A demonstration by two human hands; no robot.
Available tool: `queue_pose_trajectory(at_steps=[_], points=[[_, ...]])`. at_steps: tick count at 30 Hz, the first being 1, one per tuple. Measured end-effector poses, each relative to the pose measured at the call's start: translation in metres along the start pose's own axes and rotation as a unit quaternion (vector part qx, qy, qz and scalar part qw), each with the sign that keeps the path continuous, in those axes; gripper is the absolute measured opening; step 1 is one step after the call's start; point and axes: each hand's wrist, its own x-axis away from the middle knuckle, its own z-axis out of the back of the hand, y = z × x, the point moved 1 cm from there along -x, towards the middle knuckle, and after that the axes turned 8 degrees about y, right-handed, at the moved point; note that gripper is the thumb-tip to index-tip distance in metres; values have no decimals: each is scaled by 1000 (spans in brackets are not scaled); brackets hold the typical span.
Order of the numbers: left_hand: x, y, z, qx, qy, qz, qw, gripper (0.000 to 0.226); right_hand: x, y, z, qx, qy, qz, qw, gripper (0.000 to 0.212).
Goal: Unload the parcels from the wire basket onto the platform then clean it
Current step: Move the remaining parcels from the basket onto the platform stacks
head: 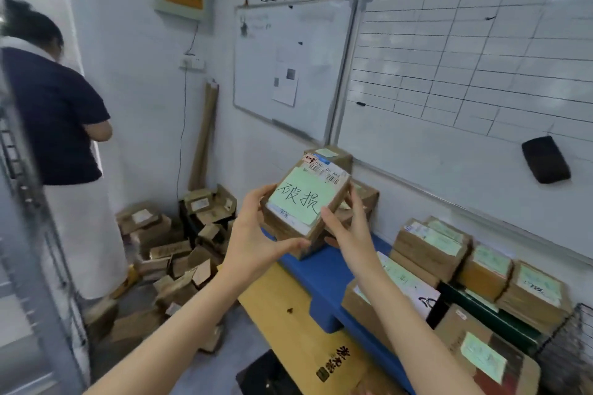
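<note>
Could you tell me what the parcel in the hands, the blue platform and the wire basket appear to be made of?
The parcel looks like brown cardboard, matte, with a pale green paper note on top. The blue platform seems moulded plastic, smooth with rounded edges. The wire basket appears dark metal wire in a grid; coating unclear.

Bright, even light, perhaps from overhead; shadows faint. Lines bow on the whiteboard, and the left edge is smeared.
</note>
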Motion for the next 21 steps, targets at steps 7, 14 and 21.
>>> queue_pose_trajectory(at_steps=[7, 14, 21], points=[[-34, -46, 19, -26, 40, 15, 999, 100, -43, 21, -52, 20, -45, -4, 999, 79], [-106, -93, 3, -30, 37, 20, 999, 102, -120, 40, -83, 36, -63, -14, 997, 101], [-201, -127, -42, -17, 1, 14, 1000, 81, -223, 67, -79, 11, -25, -12, 1000, 84]])
